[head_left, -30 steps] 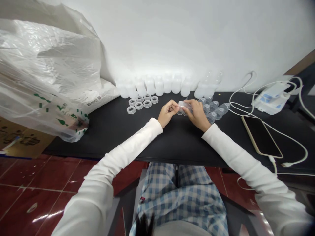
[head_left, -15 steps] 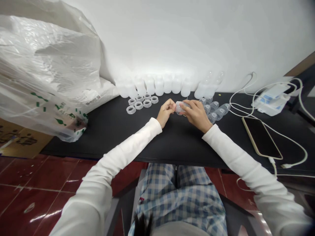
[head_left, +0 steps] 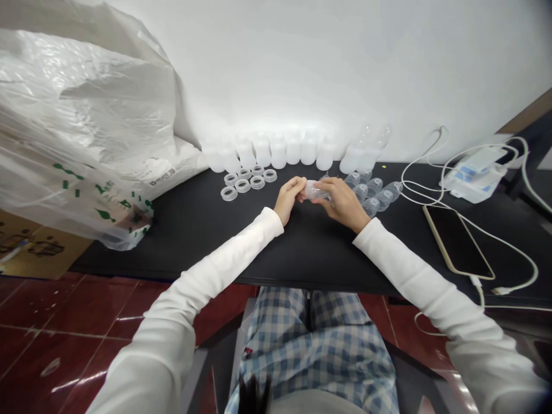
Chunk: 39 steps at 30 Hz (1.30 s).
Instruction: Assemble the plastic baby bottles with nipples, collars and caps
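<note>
My right hand (head_left: 345,202) grips a clear plastic piece (head_left: 316,191) — fingers curled over it. My left hand (head_left: 289,198) pinches its other end, both wrists low above the tabletop (head_left: 207,230), nearer its far edge.

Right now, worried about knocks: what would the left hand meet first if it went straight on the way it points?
The clear piece that the left hand pinches; right behind it, probably the right hand on its other end.

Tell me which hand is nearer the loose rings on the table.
Left. The left hand is just right of the rings; the right hand is farther right, past the clear cap both hands hold.
</note>
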Each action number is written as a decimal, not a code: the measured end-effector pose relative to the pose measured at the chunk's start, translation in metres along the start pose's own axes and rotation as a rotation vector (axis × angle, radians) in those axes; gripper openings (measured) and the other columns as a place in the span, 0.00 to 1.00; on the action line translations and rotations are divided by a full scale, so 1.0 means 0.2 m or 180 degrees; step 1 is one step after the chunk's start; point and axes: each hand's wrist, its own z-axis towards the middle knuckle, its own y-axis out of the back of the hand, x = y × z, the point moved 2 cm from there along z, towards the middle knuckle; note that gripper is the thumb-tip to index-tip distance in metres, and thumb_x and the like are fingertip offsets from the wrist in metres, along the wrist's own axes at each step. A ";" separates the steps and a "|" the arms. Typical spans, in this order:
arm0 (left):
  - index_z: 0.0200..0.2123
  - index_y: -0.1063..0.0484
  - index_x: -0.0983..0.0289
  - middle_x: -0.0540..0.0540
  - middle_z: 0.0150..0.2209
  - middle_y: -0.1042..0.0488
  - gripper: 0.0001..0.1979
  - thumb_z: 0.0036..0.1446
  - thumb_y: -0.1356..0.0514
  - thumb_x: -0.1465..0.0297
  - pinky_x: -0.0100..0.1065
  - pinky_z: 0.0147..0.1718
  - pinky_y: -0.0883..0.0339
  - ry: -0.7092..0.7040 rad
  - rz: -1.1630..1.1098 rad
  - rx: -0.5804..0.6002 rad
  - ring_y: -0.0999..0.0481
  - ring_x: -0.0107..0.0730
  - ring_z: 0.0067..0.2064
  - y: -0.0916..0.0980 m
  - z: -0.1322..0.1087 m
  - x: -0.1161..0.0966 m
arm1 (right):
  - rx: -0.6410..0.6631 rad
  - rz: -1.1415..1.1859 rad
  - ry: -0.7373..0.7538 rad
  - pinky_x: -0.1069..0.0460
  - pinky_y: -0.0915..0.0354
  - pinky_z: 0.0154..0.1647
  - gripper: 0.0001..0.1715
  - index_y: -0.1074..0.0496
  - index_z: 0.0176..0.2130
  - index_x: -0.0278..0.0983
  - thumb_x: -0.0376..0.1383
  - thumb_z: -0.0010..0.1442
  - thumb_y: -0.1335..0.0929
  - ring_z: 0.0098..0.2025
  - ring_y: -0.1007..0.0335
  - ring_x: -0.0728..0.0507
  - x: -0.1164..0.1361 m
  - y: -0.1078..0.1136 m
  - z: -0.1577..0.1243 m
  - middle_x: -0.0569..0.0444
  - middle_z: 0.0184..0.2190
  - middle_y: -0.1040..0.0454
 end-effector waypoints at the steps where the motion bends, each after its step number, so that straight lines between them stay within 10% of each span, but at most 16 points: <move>1: 0.24 0.36 0.62 0.47 0.24 0.37 0.20 0.63 0.36 0.57 0.30 0.30 0.40 -0.0122 0.0118 0.0042 0.37 0.25 0.28 -0.01 -0.01 -0.01 | -0.0105 0.0059 -0.0163 0.39 0.29 0.49 0.23 0.31 0.58 0.37 0.47 0.72 0.37 0.48 0.26 0.35 0.00 0.00 0.00 0.40 0.49 0.23; 7: 0.31 0.29 0.61 0.49 0.32 0.28 0.18 0.58 0.32 0.53 0.31 0.38 0.38 -0.0653 0.0764 0.0354 0.32 0.28 0.36 -0.05 -0.05 -0.02 | -0.0501 0.0166 -0.0913 0.43 0.31 0.44 0.29 0.30 0.52 0.37 0.54 0.75 0.44 0.39 0.26 0.39 0.02 0.03 0.00 0.44 0.42 0.21; 13: 0.25 0.37 0.63 0.47 0.25 0.36 0.17 0.60 0.34 0.64 0.30 0.36 0.41 -0.0267 0.0228 0.0241 0.37 0.26 0.31 -0.03 -0.02 0.01 | -0.0214 0.0104 -0.0981 0.45 0.31 0.43 0.30 0.29 0.52 0.38 0.57 0.73 0.43 0.39 0.26 0.40 0.01 -0.03 0.00 0.46 0.43 0.20; 24: 0.23 0.39 0.63 0.47 0.24 0.39 0.11 0.55 0.42 0.78 0.28 0.30 0.44 0.0275 -0.0439 -0.0079 0.39 0.24 0.28 0.00 -0.01 0.00 | 0.0420 -0.0547 0.0329 0.43 0.31 0.50 0.20 0.28 0.60 0.41 0.38 0.74 0.38 0.55 0.27 0.37 0.01 0.00 0.01 0.41 0.55 0.24; 31: 0.23 0.40 0.64 0.46 0.24 0.40 0.15 0.61 0.39 0.73 0.26 0.29 0.43 0.0489 -0.0427 -0.0060 0.39 0.22 0.27 0.01 -0.01 0.01 | 0.0521 -0.0545 0.0779 0.42 0.32 0.56 0.31 0.27 0.60 0.45 0.22 0.68 0.42 0.65 0.32 0.40 0.00 0.02 0.00 0.47 0.65 0.29; 39: 0.26 0.38 0.63 0.47 0.26 0.37 0.17 0.63 0.36 0.66 0.27 0.28 0.44 0.0081 -0.0203 -0.0145 0.39 0.23 0.28 0.00 -0.01 0.05 | 0.0218 -0.0788 0.0256 0.41 0.40 0.56 0.21 0.31 0.58 0.36 0.42 0.72 0.37 0.54 0.28 0.36 0.06 0.05 0.02 0.42 0.55 0.23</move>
